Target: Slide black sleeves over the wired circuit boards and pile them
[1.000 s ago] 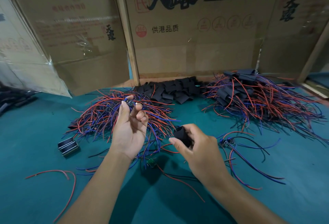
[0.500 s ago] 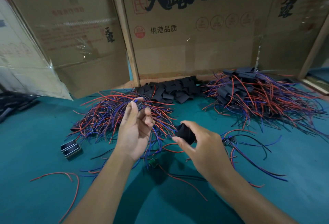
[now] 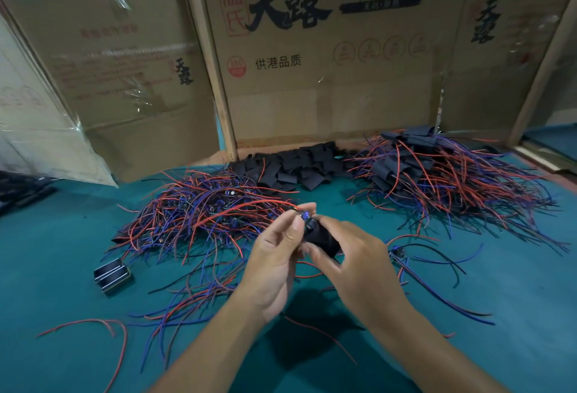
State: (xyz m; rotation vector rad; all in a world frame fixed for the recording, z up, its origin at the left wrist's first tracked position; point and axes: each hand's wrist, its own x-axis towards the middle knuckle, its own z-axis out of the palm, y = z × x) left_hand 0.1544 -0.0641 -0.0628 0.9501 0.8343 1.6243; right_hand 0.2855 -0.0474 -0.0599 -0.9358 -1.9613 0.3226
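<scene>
My left hand [image 3: 274, 255] pinches a small wired circuit board [image 3: 303, 215] by its top, its red and blue wires trailing left. My right hand [image 3: 349, 255] grips a black sleeve [image 3: 321, 238] right under the board, the two touching at the sleeve's mouth. A heap of bare wired boards [image 3: 199, 214] lies at the left. Loose black sleeves [image 3: 293, 164] are piled at the back centre. Sleeved boards with wires [image 3: 437, 171] form a heap at the back right.
Cardboard boxes [image 3: 312, 64] wall off the back of the green table [image 3: 62, 314]. A small black block [image 3: 112, 274] sits at the left. Stray boards and wires [image 3: 421, 267] lie right of my hands; loose wires [image 3: 93, 324] lie at the front left.
My hands have come together: the left brought the board rightward and the right raised the sleeve to meet it. Before, they were apart.
</scene>
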